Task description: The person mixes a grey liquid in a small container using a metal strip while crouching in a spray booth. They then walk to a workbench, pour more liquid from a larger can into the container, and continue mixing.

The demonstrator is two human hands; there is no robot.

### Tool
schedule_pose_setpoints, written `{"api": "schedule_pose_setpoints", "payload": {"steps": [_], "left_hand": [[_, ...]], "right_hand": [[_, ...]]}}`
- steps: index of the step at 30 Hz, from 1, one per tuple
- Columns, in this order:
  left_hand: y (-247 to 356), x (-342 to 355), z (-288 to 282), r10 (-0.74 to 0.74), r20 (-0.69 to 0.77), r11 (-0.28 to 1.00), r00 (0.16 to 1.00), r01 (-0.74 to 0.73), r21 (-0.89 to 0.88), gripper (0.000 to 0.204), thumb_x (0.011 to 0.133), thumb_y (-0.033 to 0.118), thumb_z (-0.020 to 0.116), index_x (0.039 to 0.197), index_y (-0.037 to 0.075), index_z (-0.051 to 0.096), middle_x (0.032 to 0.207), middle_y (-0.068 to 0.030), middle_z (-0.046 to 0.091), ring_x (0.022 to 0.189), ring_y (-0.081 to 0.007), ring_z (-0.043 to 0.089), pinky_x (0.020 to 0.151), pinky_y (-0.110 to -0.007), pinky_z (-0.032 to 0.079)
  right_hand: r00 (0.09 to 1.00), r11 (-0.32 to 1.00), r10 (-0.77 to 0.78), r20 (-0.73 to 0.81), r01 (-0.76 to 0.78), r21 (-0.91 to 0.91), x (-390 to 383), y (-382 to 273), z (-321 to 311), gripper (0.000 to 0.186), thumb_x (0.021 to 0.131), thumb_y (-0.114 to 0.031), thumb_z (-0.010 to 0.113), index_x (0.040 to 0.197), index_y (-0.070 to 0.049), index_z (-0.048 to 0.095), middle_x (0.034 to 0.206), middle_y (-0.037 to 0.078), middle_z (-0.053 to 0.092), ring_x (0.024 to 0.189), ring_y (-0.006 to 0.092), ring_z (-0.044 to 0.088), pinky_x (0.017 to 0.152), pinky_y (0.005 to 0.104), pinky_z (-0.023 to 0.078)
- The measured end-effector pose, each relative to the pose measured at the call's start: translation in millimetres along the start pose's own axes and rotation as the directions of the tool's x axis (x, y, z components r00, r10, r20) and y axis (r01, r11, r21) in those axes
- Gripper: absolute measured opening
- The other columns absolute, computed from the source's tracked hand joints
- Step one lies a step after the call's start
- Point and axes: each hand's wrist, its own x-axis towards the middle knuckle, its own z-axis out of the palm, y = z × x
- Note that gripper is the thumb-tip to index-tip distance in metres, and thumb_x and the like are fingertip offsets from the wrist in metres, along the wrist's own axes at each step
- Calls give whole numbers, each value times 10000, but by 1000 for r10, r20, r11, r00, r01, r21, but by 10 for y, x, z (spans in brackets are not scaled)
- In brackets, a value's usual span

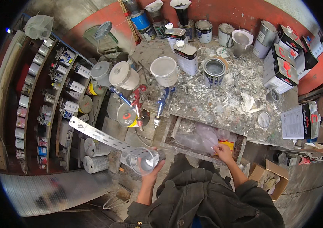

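Observation:
My left hand is closed round a clear plastic cup. A long white slotted mixing stick slants up and left from the cup; I cannot tell whether its lower end is inside or against the side. At the open drawer under the workbench, my right hand pinches at thin translucent pinkish plastic. Beside that plastic lie a round clear piece and something yellow, partly covered by my fingers.
Paint spatters cover the workbench. On it stand an opened paint can, a white tub and rectangular metal cans. Two spray guns hang at its left edge. Shelves of cans line the left; a cardboard box sits right.

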Motion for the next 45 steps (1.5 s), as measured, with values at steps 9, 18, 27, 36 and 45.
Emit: {"api": "schedule_pose_setpoints", "payload": {"steps": [9, 18, 27, 36, 45], "left_hand": [[-73, 399, -534, 25, 1, 1000, 1000, -25, 5, 682, 710, -81, 818, 1297, 78, 511, 1287, -70, 587, 1162, -195, 562, 984, -344, 480], [-302, 710, -1077, 48, 29, 998, 998, -48, 29, 720, 712, -83, 823, 1321, 80, 476, 1288, -72, 582, 1165, -194, 559, 986, -340, 481], [-333, 882, -1493, 56, -1, 998, 998, -56, -18, 768, 714, -100, 819, 1341, 98, 422, 1323, -94, 577, 1183, -192, 563, 1007, -368, 488], [-349, 977, -1571, 137, 69, 990, 988, -135, -32, 779, 711, -108, 818, 1344, 97, 413, 1317, -103, 586, 1218, -221, 562, 1041, -382, 456], [-265, 869, -1626, 144, 65, 980, 987, -152, 130, 772, 721, -23, 865, 1351, 44, 425, 1315, -114, 601, 1134, -184, 593, 980, -327, 481]], "right_hand": [[848, 849, -528, -54, 527, -26, -297, -972, 281, 78, 888, -48, 660, 947, -17, 700, 994, 119, 726, 915, 274, 688, 823, 369, 535], [943, 916, 279, -183, -204, 346, -50, -103, 525, 122, 846, -45, 620, 904, 30, 697, 875, 126, 730, 780, 206, 700, 682, 366, 552], [927, 695, 304, -217, -372, -615, 391, 242, 761, 497, 813, -386, 662, 1182, -52, 672, 1140, 280, 670, 1091, 400, 656, 921, 482, 525], [982, 541, 162, 102, -2, -841, 804, 508, 804, 544, 805, -339, 657, 1267, -56, 614, 1181, 218, 667, 1102, 398, 634, 929, 466, 507], [986, 733, -105, -133, -14, -680, 875, 1084, 888, 527, 749, -248, 718, 1227, -47, 626, 1233, 188, 639, 1133, 364, 617, 966, 456, 502]]}}
